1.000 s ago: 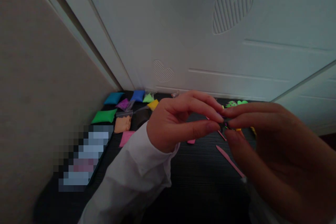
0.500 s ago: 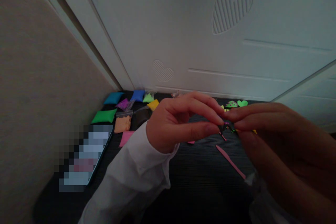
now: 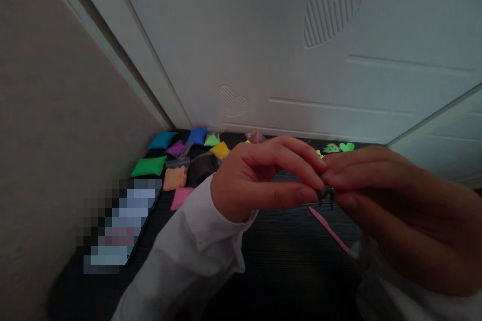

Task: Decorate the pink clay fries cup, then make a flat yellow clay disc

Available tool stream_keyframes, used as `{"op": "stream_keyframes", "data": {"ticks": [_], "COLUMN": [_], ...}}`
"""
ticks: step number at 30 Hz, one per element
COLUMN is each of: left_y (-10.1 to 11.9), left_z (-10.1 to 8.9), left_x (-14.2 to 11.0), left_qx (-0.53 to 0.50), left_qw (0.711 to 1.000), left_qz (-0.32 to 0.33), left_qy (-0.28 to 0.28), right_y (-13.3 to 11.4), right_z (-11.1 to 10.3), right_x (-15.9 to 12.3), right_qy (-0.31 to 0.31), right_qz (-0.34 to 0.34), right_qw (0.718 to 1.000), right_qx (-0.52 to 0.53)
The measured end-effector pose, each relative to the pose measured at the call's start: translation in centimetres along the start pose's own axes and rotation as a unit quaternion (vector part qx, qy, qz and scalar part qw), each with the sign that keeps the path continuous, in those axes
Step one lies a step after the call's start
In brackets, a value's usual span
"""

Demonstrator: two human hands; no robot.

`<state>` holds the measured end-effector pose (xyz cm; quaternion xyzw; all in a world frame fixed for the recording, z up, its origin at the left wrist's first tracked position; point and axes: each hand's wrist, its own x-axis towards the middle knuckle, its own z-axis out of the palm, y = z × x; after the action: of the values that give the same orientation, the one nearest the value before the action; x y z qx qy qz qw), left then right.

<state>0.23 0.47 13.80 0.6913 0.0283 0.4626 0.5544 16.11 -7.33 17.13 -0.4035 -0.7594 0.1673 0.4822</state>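
Between the fingertips of both hands is a small dark piece with short prongs hanging down; its exact kind I cannot make out. My left hand, in a white sleeve, pinches it from the left with thumb and fingers. From the right my right hand closes on the same piece, thumb below and fingers above. The fingertips hide most of it. A pink plastic modelling knife lies on the dark table below the hands.
Coloured clay packets stand at the back left: green, teal, blue, peach, pink. A blurred-out phone lies at left. Green heart shapes sit at the back right. A white panel rises behind.
The dark piece has been turned between the fingertips, so its prongs now point down. My right hand has tilted and dropped slightly; my left hand has barely moved.
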Motion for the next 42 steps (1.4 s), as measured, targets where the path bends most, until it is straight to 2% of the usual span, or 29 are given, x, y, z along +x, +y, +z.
{"op": "stream_keyframes", "data": {"ticks": [11, 23, 30, 42], "left_y": [0.09, 0.51, 0.45, 0.22], "left_z": [-0.08, -0.11, -0.2, 0.0], "left_x": [-0.22, -0.24, -0.19, -0.16], "left_qx": [0.031, 0.062, 0.047, 0.017], "left_qw": [0.999, 0.998, 0.998, 0.999], "left_qz": [-0.019, -0.033, -0.037, -0.029], "left_qy": [0.007, -0.006, -0.016, -0.014], "right_y": [0.17, 0.12, 0.16, 0.3], "right_z": [0.09, -0.37, -0.5, -0.37], "right_x": [0.05, 0.1, 0.26, 0.07], "right_qy": [0.003, -0.033, -0.053, -0.051], "right_qz": [0.0, -0.002, -0.016, -0.026], "right_qw": [1.0, 0.999, 0.997, 0.998], "right_qx": [-0.014, -0.032, -0.046, -0.037]}}
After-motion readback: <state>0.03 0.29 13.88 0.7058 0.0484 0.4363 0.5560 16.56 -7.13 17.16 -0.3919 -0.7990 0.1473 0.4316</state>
